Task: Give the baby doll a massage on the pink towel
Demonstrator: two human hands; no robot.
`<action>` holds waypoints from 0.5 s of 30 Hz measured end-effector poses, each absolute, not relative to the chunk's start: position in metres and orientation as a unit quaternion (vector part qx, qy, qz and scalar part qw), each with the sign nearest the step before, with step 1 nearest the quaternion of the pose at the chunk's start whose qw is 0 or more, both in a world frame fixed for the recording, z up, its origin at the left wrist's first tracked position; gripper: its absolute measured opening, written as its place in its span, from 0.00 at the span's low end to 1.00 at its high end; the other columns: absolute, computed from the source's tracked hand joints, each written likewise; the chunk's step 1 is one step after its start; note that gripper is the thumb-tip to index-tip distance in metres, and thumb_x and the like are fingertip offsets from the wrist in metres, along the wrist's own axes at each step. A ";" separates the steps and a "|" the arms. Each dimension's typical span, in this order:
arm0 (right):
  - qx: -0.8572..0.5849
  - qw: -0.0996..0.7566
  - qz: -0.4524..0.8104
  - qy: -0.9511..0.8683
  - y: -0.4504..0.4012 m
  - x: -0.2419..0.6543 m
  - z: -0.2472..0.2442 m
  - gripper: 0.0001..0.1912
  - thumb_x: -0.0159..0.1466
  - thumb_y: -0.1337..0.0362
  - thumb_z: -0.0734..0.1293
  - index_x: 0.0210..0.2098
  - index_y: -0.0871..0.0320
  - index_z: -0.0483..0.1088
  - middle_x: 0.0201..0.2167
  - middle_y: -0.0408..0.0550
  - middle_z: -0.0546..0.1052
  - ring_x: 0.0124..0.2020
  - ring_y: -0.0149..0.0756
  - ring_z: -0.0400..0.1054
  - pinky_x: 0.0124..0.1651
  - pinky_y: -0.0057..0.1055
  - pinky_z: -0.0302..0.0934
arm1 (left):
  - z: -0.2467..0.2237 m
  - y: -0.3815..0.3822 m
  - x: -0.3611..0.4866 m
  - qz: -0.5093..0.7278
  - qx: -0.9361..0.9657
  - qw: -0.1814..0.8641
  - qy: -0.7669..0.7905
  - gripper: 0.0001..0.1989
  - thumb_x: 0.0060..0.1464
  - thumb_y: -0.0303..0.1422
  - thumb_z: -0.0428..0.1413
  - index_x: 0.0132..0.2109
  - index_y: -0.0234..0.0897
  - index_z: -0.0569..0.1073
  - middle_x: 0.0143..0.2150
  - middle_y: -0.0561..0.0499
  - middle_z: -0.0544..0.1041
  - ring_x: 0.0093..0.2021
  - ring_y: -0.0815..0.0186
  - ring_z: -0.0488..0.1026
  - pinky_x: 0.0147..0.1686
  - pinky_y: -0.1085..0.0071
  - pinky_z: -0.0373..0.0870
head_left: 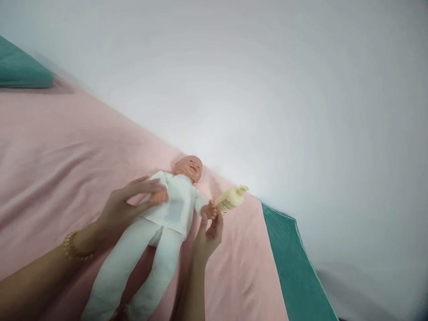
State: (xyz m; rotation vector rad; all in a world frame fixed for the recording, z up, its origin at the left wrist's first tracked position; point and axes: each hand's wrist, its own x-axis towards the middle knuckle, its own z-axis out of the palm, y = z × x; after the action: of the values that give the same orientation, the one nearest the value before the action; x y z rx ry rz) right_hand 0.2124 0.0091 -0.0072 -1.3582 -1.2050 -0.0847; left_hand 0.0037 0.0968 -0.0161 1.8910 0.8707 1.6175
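Observation:
A baby doll [177, 200] in a white top and white trousers lies on its back on a pink sheet [234, 267]. My left hand [129, 200], with a beaded bracelet at the wrist, has its thumb and fingers closed around the doll's hand on the left side. On the other side, my right hand [210, 234] pinches the doll's other hand [210, 210] between thumb and fingers. Just beyond that hand, a pale yellow pump bottle [230, 199] lies tilted on the sheet, its pump pointing to the upper right.
A white wall [234, 89] rises along the far edge of the bed. Green fabric [290, 249] shows at the right end, and a green cushion-like block [25, 67] sits at the upper left. The pink sheet has folds on the left.

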 end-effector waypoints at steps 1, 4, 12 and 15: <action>-0.580 0.604 -0.051 -0.544 0.009 0.210 -0.011 0.19 0.71 0.63 0.64 0.60 0.59 0.67 0.52 0.59 0.77 0.54 0.45 0.74 0.53 0.46 0.73 | -0.019 0.098 0.006 0.576 0.744 0.206 0.270 0.06 0.64 0.35 0.60 0.46 0.43 0.79 0.50 0.57 0.82 0.55 0.60 0.77 0.64 0.56 0.69; -0.517 0.534 -0.101 -0.661 0.011 0.204 -0.018 0.19 0.69 0.71 0.65 0.58 0.53 0.71 0.50 0.55 0.78 0.53 0.42 0.74 0.54 0.44 0.74 | -0.028 0.104 0.010 0.525 0.824 0.121 0.176 0.08 0.66 0.30 0.55 0.48 0.46 0.78 0.51 0.57 0.81 0.54 0.65 0.78 0.65 0.62 0.67; -0.470 0.477 -0.141 -0.729 0.015 0.201 -0.014 0.23 0.66 0.75 0.67 0.58 0.48 0.72 0.45 0.48 0.80 0.49 0.38 0.76 0.57 0.44 0.73 | -0.041 0.110 0.012 0.485 0.851 0.131 0.151 0.10 0.68 0.28 0.52 0.49 0.45 0.77 0.49 0.57 0.82 0.54 0.67 0.78 0.67 0.64 0.62; -0.472 0.475 -0.139 -0.729 0.015 0.203 -0.015 0.22 0.67 0.74 0.67 0.57 0.47 0.73 0.44 0.47 0.80 0.49 0.38 0.76 0.57 0.44 0.73 | -0.042 0.110 0.012 0.466 0.857 0.147 0.165 0.10 0.67 0.29 0.53 0.47 0.45 0.78 0.49 0.57 0.82 0.54 0.67 0.78 0.67 0.64 0.62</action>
State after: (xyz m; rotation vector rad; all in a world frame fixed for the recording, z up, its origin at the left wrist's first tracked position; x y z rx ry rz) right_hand 0.2029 0.0152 -0.0149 -1.1551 -1.7832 -0.3387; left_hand 0.0118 0.1098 -0.0419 2.4650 0.4755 1.3423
